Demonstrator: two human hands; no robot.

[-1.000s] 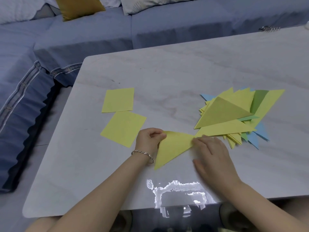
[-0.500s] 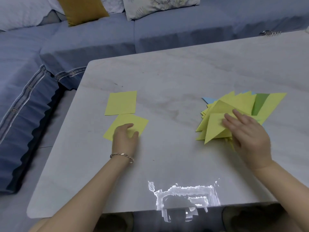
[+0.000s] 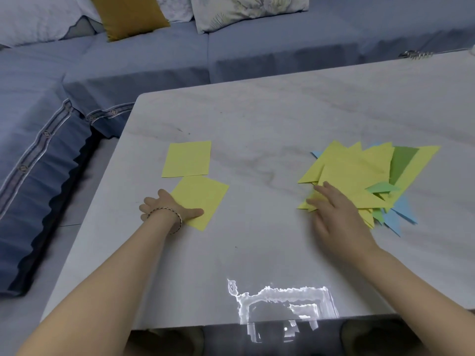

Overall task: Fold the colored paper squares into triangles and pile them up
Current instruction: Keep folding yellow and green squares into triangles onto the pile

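Two flat yellow paper squares lie left of centre on the grey table (image 3: pixel 262 116): a far square (image 3: pixel 189 159) and a near square (image 3: pixel 203 199) turned like a diamond. My left hand (image 3: pixel 167 209) holds the near square at its left corner, the thumb lying on the paper and the fingers curled at its edge. On the right sits a loose pile of folded triangles (image 3: pixel 359 170), mostly yellow with some green and blue. My right hand (image 3: pixel 336 217) lies flat with straight fingers on the pile's near left edge.
A blue sofa (image 3: pixel 154 62) wraps the table's far and left sides, with a mustard cushion (image 3: pixel 128 14) and pale pillows on it. A metal hair clip (image 3: pixel 415 54) lies at the far right edge. A bright glare patch (image 3: pixel 280 301) marks the near edge.
My right hand carried the newly folded yellow triangle onto the pile and now rests at its edge. My left hand moved left to the near square and took hold of its corner.
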